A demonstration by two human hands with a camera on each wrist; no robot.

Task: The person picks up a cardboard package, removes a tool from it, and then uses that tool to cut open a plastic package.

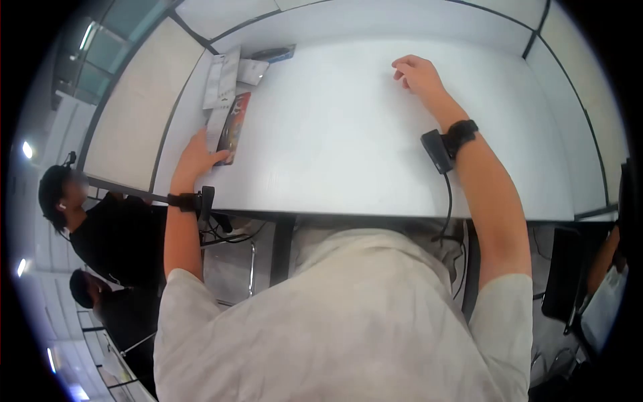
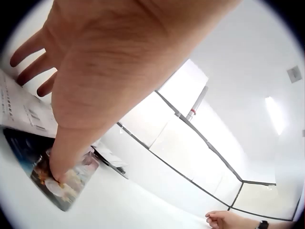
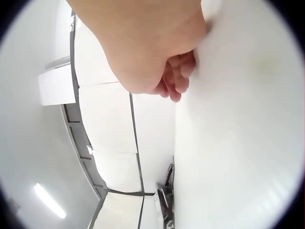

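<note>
At the left of the table my left hand (image 1: 194,158) touches a flat packet with a red, dark and multicoloured print (image 1: 236,120). In the left wrist view its thumb (image 2: 66,155) lies across the printed face of that packet, while the other fingers stretch out beside a white printed package (image 2: 27,109). That white package sits along the packet's left side in the head view. Far from these, my right hand (image 1: 420,76) rests on the right part of the table, its fingers loosely curled and holding nothing.
Beyond the left hand lie more white packages (image 1: 222,79), a small white packet (image 1: 252,71) and a dark and blue packet (image 1: 274,53). Pale panels (image 1: 144,100) wall the white table (image 1: 321,147). Two people (image 1: 110,231) are at the left, outside the panel.
</note>
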